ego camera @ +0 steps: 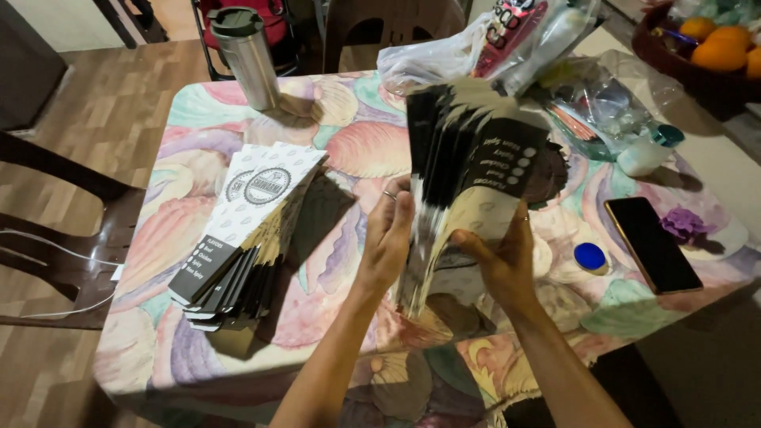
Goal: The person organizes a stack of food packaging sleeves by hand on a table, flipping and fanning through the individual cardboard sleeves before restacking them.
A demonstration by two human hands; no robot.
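Both hands are up on one fat bundle of flat paper pouches [468, 182], black and cream printed, held upright over the middle of the shell-pattern tablecloth [198, 127]. The left hand [388, 238] has its fingers laid fairly flat along the bundle's left edge, with one ring showing, and the right hand [503, 257] is curled around the lower front, thumb pressed on the cream face. The sheets are too blurred and fanned to count. At about 9 o'clock from the hands there's a second stack of the same pouches [246, 238] lying flat on the table, also too many to count. One steel tumbler [246, 55] stands at 11 o'clock. One smartphone [652, 242] lies face up at 3 o'clock, with one small blue cap [590, 257] between it and the right hand. A clear plastic bag [476, 43] sits at 12 o'clock, and a dark bowl of oranges [717, 51], at least three showing, at 2 o'clock.
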